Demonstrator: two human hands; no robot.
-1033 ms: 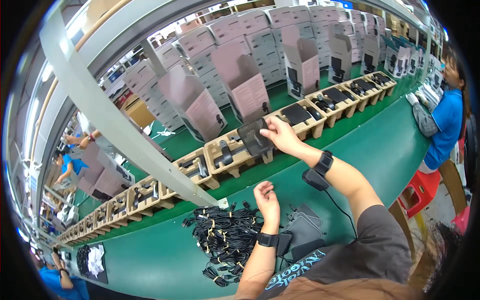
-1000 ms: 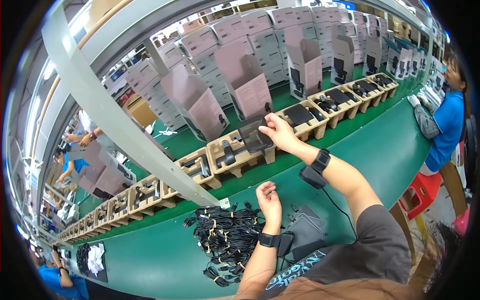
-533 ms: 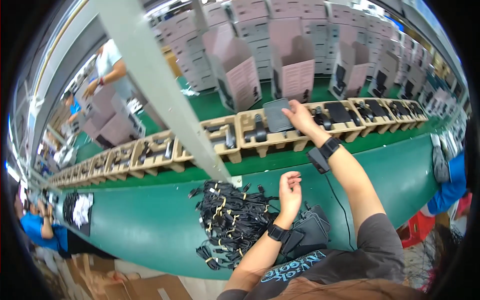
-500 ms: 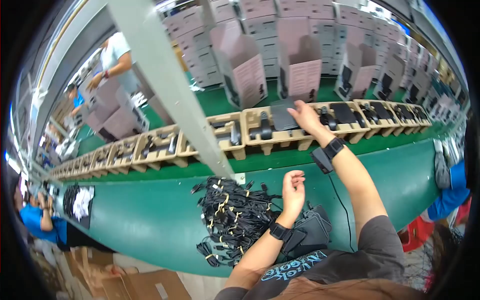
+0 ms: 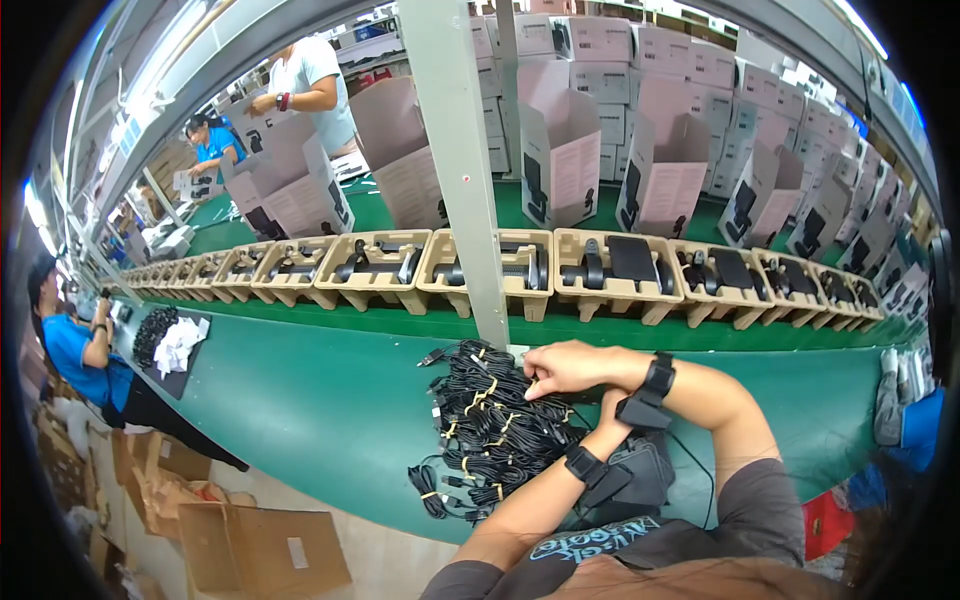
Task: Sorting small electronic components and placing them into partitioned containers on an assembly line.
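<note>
A heap of black cables (image 5: pixel 490 420), bundled with tan ties, lies on the green table in front of me. My right hand (image 5: pixel 568 368) reaches across to its upper right edge, its fingers curled down and closed on a cable bundle there. Below the right wrist is my left hand (image 5: pixel 610 412); that wrist and its strapped device cover the fingers. Under the left forearm rests a stack of dark grey flat panels (image 5: pixel 642 470). One dark flat panel (image 5: pixel 633 258) sits in a cardboard tray (image 5: pixel 565 288) just beyond my hands.
A row of moulded trays (image 5: pixel 375 296) with black parts runs along the far side. A metal post (image 5: pixel 455 170) rises before me. Open boxes (image 5: pixel 560 150) stand behind the trays. People in blue (image 5: pixel 75 345) and white (image 5: pixel 310 85) work at the left. A thin cable (image 5: pixel 690 450) hangs beside my right arm.
My right hand has left the flat panel in the tray and come back to the cable heap. My left hand is now partly behind the right wrist. The view has swung left.
</note>
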